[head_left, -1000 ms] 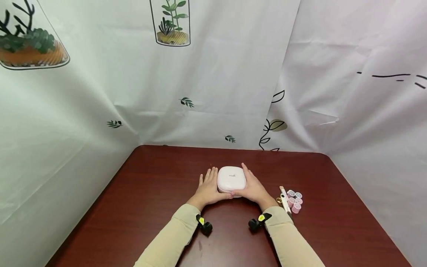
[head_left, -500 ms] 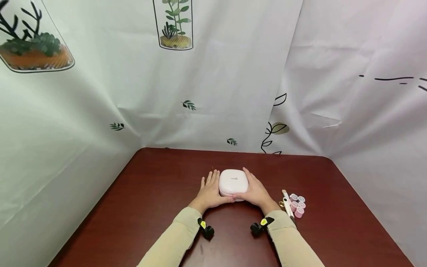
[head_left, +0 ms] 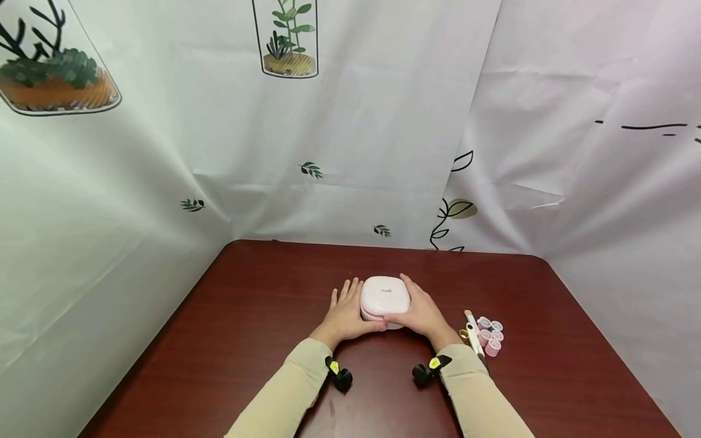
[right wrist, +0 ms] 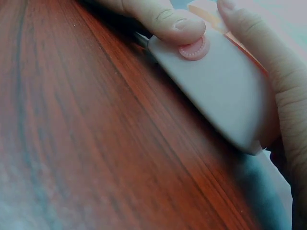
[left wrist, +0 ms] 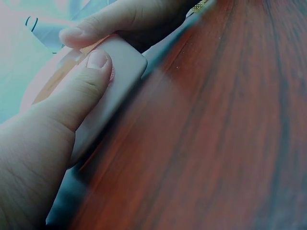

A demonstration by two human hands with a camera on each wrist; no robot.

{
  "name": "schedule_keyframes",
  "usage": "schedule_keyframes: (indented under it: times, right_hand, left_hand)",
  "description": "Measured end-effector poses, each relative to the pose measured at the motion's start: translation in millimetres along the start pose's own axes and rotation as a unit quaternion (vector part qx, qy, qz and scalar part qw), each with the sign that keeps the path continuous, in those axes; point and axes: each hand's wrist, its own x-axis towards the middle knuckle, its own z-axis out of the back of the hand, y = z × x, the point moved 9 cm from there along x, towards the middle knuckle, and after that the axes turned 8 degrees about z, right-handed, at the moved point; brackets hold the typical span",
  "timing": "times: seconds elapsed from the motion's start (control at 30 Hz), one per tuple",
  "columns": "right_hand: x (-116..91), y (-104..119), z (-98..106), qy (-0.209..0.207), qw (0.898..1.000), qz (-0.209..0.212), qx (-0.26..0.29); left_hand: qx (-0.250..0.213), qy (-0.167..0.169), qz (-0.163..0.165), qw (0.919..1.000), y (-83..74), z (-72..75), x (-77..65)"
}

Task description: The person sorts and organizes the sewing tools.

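A small pale pink case (head_left: 386,295) with rounded corners lies on the table between both hands. Its lid stands slightly raised at the front, leaving a narrow gap. My left hand (head_left: 342,317) holds the case's left side, fingers stretched along it. In the right wrist view, the left thumb (right wrist: 175,28) presses by a round pink button (right wrist: 195,50) on the case's front. My right hand (head_left: 423,310) grips the right side, fingers reaching toward the back. Its thumb (left wrist: 93,29) sits at the lid's front edge in the left wrist view.
To the right, by the right wrist, lie several small pink and white spools (head_left: 493,348) and a slim white tool (head_left: 474,339) with a gold ring beside it. The brown table (head_left: 274,292) meets a white printed curtain (head_left: 356,134) at its back edge.
The front of the lid has lifted a little from the base under the right thumb. Both hands stay at the case's sides. The head view has shifted slightly.
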Motion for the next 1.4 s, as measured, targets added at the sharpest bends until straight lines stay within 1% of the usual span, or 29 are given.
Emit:
schedule_keyframes:
  times: [0.23, 0.4, 0.63, 0.73, 1.1, 1.27, 1.4]
  right_hand:
    - [0, 1, -1, -0.009, 1.000, -0.021, 0.000]
    - [0, 4, -1, -0.013, 0.999, -0.030, -0.018]
    - [5, 15, 11, -0.033, 0.998, -0.007, -0.055]
    - [7, 17, 15, -0.035, 0.997, 0.000, -0.063]
    - [19, 27, 26, -0.072, 0.995, 0.044, -0.056]
    - [24, 34, 33, -0.086, 0.992, 0.071, -0.060]
    - [30, 38, 38, -0.091, 0.990, 0.082, -0.065]
  left_hand:
    - [-0.024, -0.008, -0.006, 0.9997, 2.0, 0.7, -0.8]
    - [-0.022, -0.005, -0.001, 0.9998, 6.7, -3.3, 1.3]
    - [-0.032, -0.022, -0.005, 0.9992, 7.0, 1.0, 2.4]
    - [-0.029, -0.019, -0.002, 0.9994, 7.0, 0.7, 2.9]
    - [-0.018, -0.014, 0.005, 0.9997, 5.4, 3.2, 2.0]
    - [-0.022, -0.010, 0.000, 0.9997, 2.8, 4.1, -2.1]
    - [-0.024, -0.012, -0.004, 0.9996, 1.6, 3.1, -2.9]
